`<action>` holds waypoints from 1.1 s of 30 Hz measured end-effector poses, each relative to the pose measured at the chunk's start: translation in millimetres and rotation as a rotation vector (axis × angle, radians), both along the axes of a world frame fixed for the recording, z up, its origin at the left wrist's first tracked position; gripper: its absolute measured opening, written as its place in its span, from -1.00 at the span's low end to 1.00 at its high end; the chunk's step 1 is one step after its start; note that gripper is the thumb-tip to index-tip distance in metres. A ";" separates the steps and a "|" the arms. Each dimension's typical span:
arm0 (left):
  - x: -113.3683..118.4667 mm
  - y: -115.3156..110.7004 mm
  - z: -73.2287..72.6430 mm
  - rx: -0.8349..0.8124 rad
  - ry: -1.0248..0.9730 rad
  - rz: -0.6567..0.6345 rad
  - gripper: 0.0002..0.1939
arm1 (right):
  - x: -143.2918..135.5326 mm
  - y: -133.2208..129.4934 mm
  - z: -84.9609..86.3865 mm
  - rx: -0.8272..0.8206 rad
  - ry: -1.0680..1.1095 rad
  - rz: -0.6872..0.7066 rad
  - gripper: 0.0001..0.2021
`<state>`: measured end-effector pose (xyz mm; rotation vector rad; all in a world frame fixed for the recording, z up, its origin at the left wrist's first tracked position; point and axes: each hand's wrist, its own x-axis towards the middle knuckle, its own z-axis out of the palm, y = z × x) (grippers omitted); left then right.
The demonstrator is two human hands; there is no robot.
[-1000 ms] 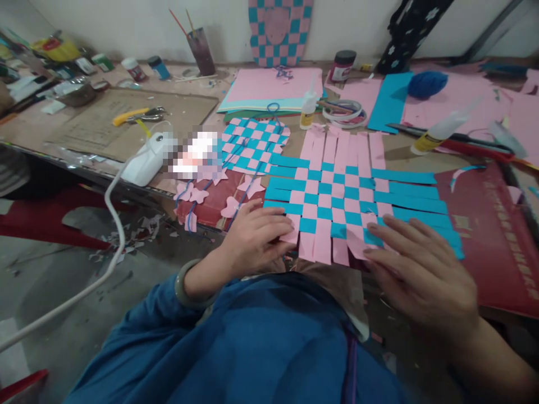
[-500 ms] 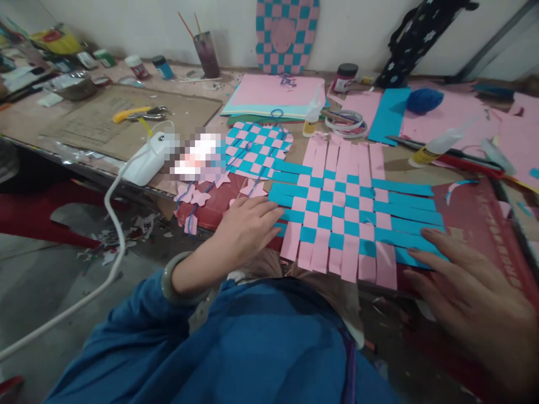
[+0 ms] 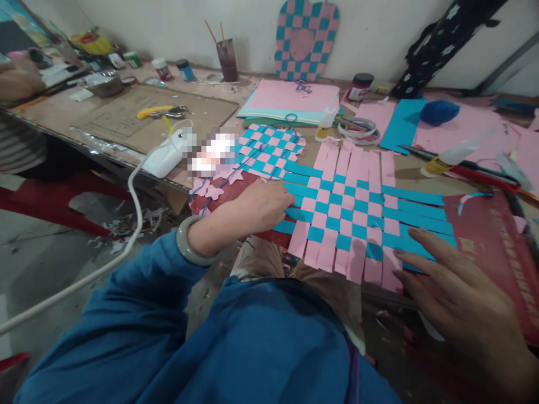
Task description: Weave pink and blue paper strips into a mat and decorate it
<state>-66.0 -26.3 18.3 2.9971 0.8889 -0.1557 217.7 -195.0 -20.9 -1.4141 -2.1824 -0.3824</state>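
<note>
A woven mat [image 3: 346, 210] of pink and blue paper strips lies in front of me, its loose strip ends sticking out on all sides. At its left edge, my left hand [image 3: 267, 203] has its fingers curled together on the end of a blue paper strip [image 3: 304, 191]; the fingertips are partly hidden. My right hand [image 3: 463, 292] is open, fingers apart, over the blue strip ends at the lower right. Under the mat is a red board [image 3: 480, 224]. A smaller checkered piece [image 3: 269, 147] with blue yarn lies just beyond my left hand.
Glue bottles [image 3: 326, 124] stand behind the mat; scissors [image 3: 471, 166] lie right of it. Further back are stacked paper sheets [image 3: 295, 96], blue yarn [image 3: 440, 112] and a paint jar [image 3: 360, 87]. A white corded tool [image 3: 168, 154] sits at left. Another person's hand [image 3: 19, 81] shows far left.
My left hand's fingers have gone from stretched out to curled in at the mat's left strips. My right hand has shifted slightly left over the strip ends. The view has swung a little left.
</note>
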 end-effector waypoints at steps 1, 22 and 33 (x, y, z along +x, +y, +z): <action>0.4 1.2 1.5 -0.021 0.007 -0.002 -0.79 | 0.1 -0.4 0.4 0.003 0.000 0.003 -0.79; 12.6 5.6 12.9 -0.166 -0.020 0.001 -0.78 | -10.3 3.5 -5.5 0.026 0.031 -0.022 -0.82; 18.0 12.2 24.7 -0.405 -0.330 0.141 -0.77 | -12.8 4.0 -7.3 0.014 0.045 -0.018 -0.81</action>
